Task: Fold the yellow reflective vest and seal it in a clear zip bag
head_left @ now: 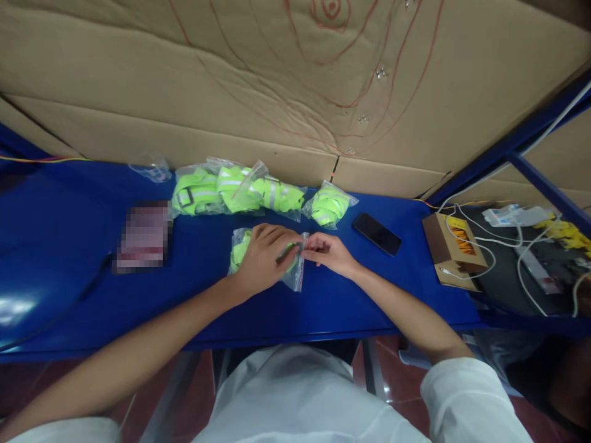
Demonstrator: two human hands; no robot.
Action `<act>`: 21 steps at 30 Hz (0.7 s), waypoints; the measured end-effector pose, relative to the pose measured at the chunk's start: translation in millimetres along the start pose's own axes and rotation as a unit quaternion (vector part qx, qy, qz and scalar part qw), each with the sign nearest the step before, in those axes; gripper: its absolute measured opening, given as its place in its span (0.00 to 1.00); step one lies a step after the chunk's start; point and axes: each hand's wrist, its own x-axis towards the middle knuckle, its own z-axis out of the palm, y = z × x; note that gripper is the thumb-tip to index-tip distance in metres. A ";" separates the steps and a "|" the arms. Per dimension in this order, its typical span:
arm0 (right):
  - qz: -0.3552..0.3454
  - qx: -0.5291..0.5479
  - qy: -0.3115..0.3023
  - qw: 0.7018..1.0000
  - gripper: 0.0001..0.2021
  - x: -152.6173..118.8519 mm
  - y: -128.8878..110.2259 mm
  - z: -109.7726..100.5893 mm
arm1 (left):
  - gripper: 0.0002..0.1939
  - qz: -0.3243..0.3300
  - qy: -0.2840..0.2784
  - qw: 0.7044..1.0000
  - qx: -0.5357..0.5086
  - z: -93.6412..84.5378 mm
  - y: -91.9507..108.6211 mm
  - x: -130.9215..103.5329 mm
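Observation:
A clear plastic bag (297,278) with a neon-green and silver strap bundle (239,251) inside lies on the blue table in front of me. My left hand (266,255) rests over the bag, its fingers bent across the green bundle. At the bag's right edge, the fingertips of my right hand (329,251) are pinched on the plastic near its red line. Behind my hands, several bagged green bundles (240,187) sit in a row, and one more bagged bundle (329,205) lies to their right.
A black phone (377,234) lies right of my hands. Farther right are a cardboard box (455,246) and white cables. A blurred reddish item (143,237) lies left on the blue table (194,307). Cardboard (184,104) stands behind.

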 end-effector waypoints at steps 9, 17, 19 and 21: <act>-0.016 -0.017 0.070 0.997 0.26 -1.1 3.4 3.7 | 0.08 -0.033 -0.018 0.999 -0.001 0.0 -3.6 2.7; -0.040 -0.020 0.110 0.993 0.25 -1.9 0.8 6.5 | 0.07 -0.063 -0.017 0.998 -0.008 0.8 -6.0 6.0; -0.037 -0.015 0.114 0.993 0.24 -1.2 1.4 6.5 | 0.05 -0.070 -0.020 0.997 -0.018 0.8 -5.5 5.6; -0.039 -0.014 0.110 0.993 0.24 -0.6 1.9 6.3 | 0.01 -0.084 -0.012 0.996 -0.028 1.1 -4.9 4.3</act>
